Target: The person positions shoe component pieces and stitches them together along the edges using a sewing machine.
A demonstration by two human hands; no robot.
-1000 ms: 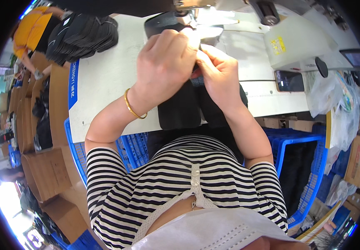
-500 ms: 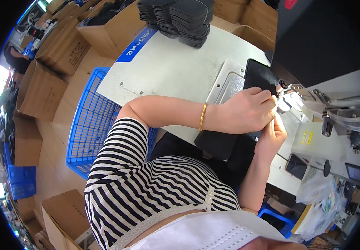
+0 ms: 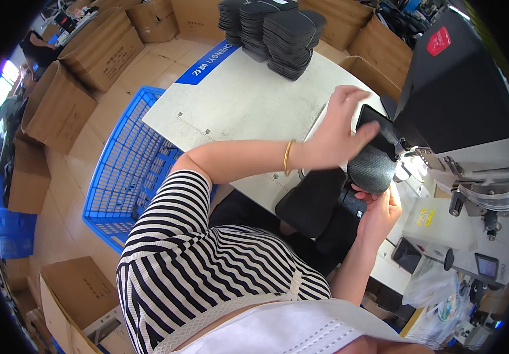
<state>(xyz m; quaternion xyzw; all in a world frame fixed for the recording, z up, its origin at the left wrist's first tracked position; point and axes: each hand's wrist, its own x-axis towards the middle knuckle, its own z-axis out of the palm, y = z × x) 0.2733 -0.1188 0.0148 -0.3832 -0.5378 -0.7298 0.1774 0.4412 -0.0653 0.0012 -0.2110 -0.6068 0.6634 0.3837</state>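
**Dark fabric piece at the sewing machine: hold and feed**

Item: dark piece (image 3: 373, 169), rounded, mesh-textured, with a smoother black part toward the machine. Location: at the near edge of the white table (image 3: 236, 100), just beside the sewing machine (image 3: 460, 118), partly over the table and partly off it.

Left hand (image 3: 334, 133): laid flat over the top of the piece, fingers spread and pressing down, thumb along its edge. It holds the piece by pressure, not by a pinch.

Right hand (image 3: 379, 209): under the rounded end, fingers curled up around the lower edge, a close grip on the piece.

Handling notes for you: keep the left palm flat so the layers do not slide against each other. Let the right hand only carry the hanging end; pulling there would probably skew the edge. Keep your fingertips clear of the machine's head, which stands very near them.

Nearby: stacks of black pieces (image 3: 275, 29) at the far end of the table; more dark fabric (image 3: 313, 200) hanging off the near edge; a blue crate (image 3: 124, 171) on the floor to your left; cardboard boxes (image 3: 60, 100) beyond it.

Not determinable: the needle and presser foot, hidden by the hand and the piece; whether the piece is one layer or several; the right fingertips, tucked underneath.
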